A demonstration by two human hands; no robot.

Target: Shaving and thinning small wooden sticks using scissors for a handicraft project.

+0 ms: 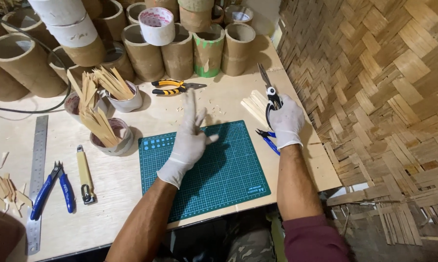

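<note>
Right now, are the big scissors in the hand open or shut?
Shut. The scissors in the right hand show one narrow point, blades pressed together with no gap.

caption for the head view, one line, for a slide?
Gloved right hand grips shears above bamboo strips; gloved left hand hovers open over green cutting mat.

The gloved left hand (189, 140) hovers flat, fingers extended forward. The gloved right hand (286, 121) is closed in a grip, forearm bare.

Blue cutters (267, 139) half under right hand (286, 121)
</note>
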